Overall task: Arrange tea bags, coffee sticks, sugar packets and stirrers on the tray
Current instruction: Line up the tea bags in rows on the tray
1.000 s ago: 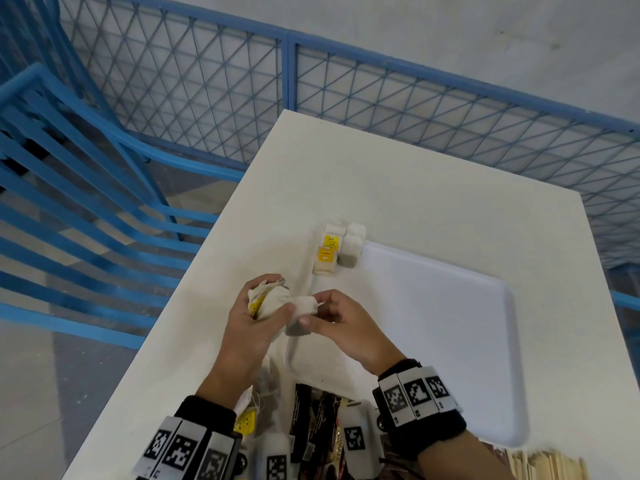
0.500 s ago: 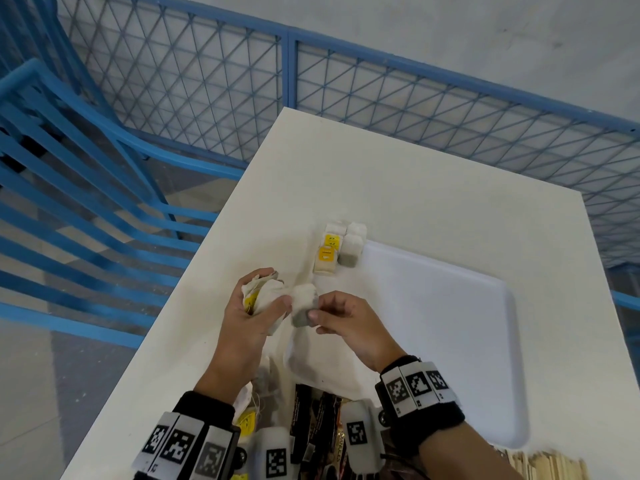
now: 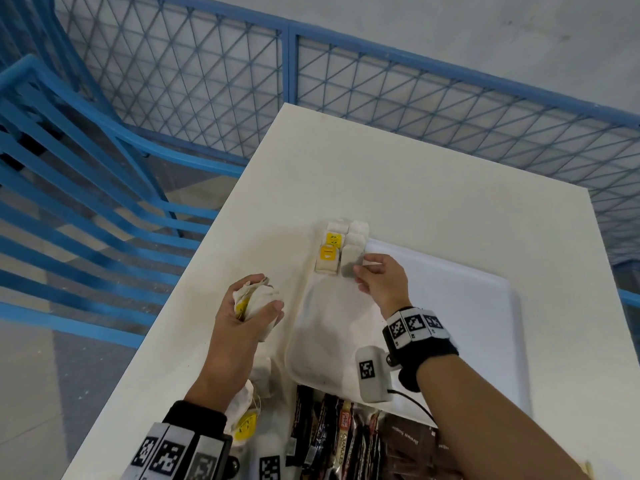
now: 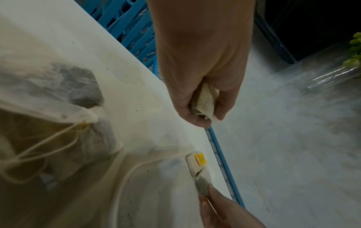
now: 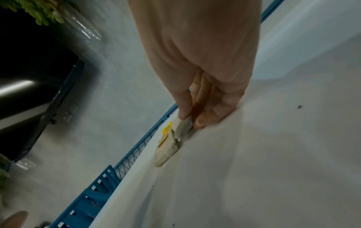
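Observation:
A white tray (image 3: 450,306) lies on the white table. In its far left corner stand two short rows of tea bags (image 3: 334,249), the left row with yellow tags. My right hand (image 3: 360,271) pinches a grey-white tea bag (image 3: 350,263) at the near end of the right row; the right wrist view shows the same tea bag (image 5: 182,128) between thumb and fingers. Left of the tray, my left hand (image 3: 254,306) grips a bunch of tea bags (image 3: 252,299), seen as a crumpled bundle (image 4: 205,104) in the left wrist view.
Loose tea bags (image 3: 249,407) and dark coffee sticks (image 3: 332,434) lie at the table's near edge, with brown packets (image 3: 412,445) beside them. The table's left edge (image 3: 194,296) drops off beside a blue chair (image 3: 86,174). A blue mesh fence (image 3: 346,81) stands behind.
My right hand took one tea bag from the bunch and carried it forward to the row in the tray's far left corner. The left hand stayed put with its bunch.

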`<state>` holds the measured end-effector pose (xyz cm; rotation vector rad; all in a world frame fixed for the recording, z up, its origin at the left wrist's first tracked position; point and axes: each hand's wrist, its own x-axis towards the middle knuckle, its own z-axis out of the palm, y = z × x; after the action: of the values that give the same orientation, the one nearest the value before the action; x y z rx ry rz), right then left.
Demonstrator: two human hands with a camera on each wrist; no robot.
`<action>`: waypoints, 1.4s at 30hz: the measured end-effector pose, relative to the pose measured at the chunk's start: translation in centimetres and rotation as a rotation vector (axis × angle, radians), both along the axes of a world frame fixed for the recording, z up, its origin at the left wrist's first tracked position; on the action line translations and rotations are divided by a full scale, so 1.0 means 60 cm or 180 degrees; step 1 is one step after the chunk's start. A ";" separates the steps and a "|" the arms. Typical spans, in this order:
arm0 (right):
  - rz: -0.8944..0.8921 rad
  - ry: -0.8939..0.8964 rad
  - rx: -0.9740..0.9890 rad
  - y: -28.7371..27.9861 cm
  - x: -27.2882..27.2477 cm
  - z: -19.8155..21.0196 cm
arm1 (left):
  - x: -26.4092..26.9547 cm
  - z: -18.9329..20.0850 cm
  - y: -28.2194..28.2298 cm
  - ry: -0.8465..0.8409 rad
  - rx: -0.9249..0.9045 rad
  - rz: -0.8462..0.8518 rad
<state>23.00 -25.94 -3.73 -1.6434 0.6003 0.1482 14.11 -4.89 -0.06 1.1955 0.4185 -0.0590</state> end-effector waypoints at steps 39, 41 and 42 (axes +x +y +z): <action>0.1737 -0.0440 0.0479 0.106 -0.134 0.080 | 0.000 0.027 -0.026 0.0426 -0.0622 -0.0363; 0.1700 -0.0362 0.0467 0.106 -0.133 0.079 | 0.000 0.029 -0.024 0.0459 -0.0618 -0.0361; 0.1674 -0.0290 0.0493 0.105 -0.133 0.079 | 0.000 0.029 -0.023 0.0472 -0.0632 -0.0360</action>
<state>15.03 -19.63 0.99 -1.6148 0.0730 0.4877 14.08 -6.24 1.68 1.0210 0.4634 -0.2822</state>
